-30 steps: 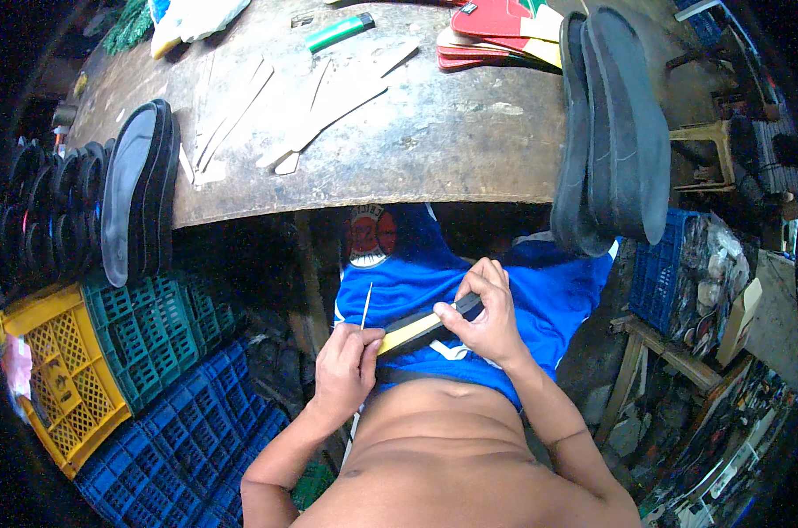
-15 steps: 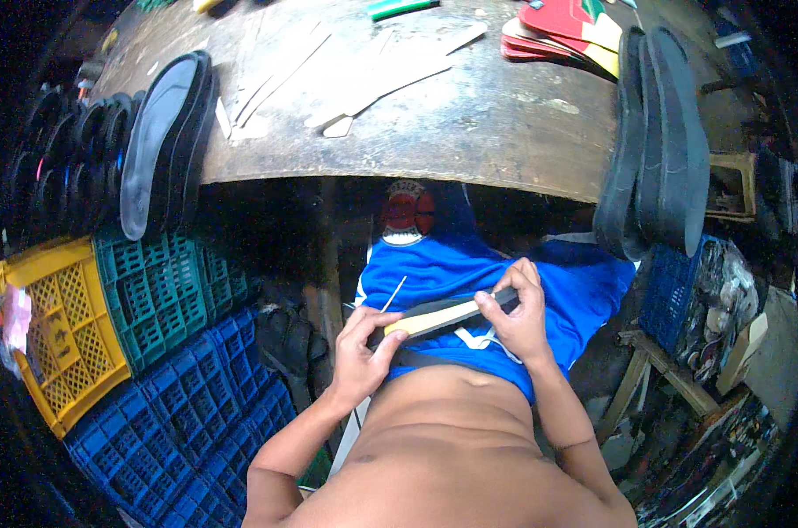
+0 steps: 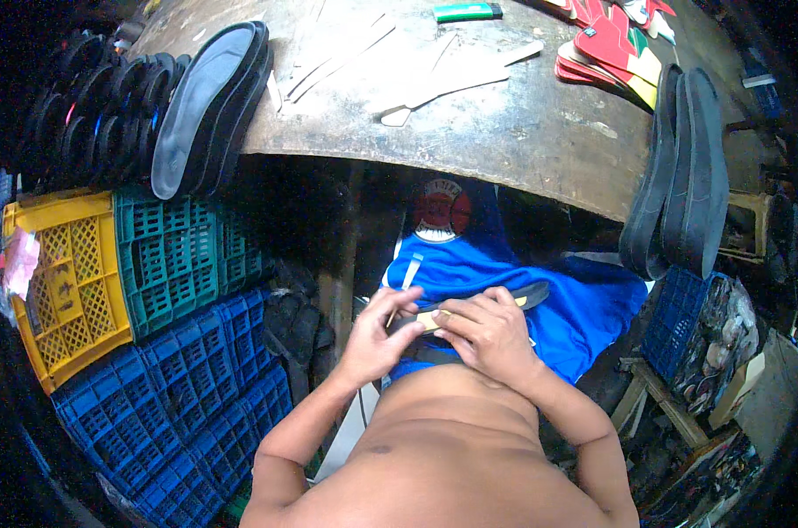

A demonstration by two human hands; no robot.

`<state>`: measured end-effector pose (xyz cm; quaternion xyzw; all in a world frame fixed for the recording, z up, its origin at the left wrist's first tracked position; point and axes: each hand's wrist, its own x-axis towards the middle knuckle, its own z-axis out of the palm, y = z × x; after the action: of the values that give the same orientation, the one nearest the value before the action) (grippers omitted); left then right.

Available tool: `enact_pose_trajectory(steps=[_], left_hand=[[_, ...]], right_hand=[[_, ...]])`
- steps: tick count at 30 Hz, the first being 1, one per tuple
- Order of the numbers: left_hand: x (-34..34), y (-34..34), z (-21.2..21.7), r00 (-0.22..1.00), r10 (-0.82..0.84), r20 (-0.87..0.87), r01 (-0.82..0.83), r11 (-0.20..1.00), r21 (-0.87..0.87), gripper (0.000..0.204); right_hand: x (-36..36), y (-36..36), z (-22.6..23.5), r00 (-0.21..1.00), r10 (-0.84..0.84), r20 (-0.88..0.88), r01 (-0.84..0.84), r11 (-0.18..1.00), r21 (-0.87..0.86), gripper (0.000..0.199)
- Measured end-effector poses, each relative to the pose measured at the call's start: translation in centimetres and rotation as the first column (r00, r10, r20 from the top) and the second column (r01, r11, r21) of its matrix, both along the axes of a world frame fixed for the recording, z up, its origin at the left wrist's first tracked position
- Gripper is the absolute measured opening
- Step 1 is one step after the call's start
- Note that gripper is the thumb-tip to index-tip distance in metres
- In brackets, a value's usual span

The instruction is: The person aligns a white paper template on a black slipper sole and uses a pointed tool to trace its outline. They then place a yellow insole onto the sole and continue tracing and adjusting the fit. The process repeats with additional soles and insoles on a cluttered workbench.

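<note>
Over my lap, I hold a dark shoe sole [image 3: 533, 296] with a yellow strip [image 3: 428, 320] along its near side. My left hand [image 3: 377, 333] grips the sole's left end, thumb on the yellow strip and index finger raised. A thin pale sliver shows by the left fingers; I cannot tell what it is. My right hand [image 3: 487, 329] lies across the middle of the sole, fingers bent over it and thumb close to the left thumb. The sole's right end sticks out beyond the right fingers. Blue shorts [image 3: 584, 299] lie beneath.
A worn wooden table [image 3: 504, 132] stands ahead, bearing pale strips, a green lighter-like object [image 3: 467, 12] and red-and-yellow cut pieces [image 3: 606, 53]. Black soles [image 3: 201, 97] stand at its left edge, more soles [image 3: 680, 176] at its right. Plastic crates [image 3: 170, 255] are stacked left; a wooden frame [image 3: 672, 405] stands right.
My right hand has slid leftward along the sole, from its right end to the middle, near my left hand. My left index finger has lifted. The view has shifted slightly.
</note>
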<state>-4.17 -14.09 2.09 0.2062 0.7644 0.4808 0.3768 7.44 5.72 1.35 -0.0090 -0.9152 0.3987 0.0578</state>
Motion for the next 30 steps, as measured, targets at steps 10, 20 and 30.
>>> enact_pose_trajectory(steps=[10, 20, 30], left_hand=[[-3.1, -2.7, 2.8, 0.933, 0.011, -0.36, 0.099, 0.953, 0.285, 0.046], [0.0, -1.4, 0.7, 0.929, 0.052, -0.367, 0.014, 0.984, 0.176, 0.034], [0.1, -1.0, 0.1, 0.877, -0.027, -0.48, 0.105, 0.985, 0.137, 0.029]], right_hand=[[-0.4, 0.6, -0.7, 0.999, 0.018, -0.039, -0.015, 0.998, 0.056, 0.025], [0.1, 0.4, -0.5, 0.999, 0.017, -0.043, -0.013, 0.996, 0.09, 0.029], [0.1, 0.3, -0.4, 0.999, 0.037, -0.026, -0.034, 0.993, 0.112, 0.027]])
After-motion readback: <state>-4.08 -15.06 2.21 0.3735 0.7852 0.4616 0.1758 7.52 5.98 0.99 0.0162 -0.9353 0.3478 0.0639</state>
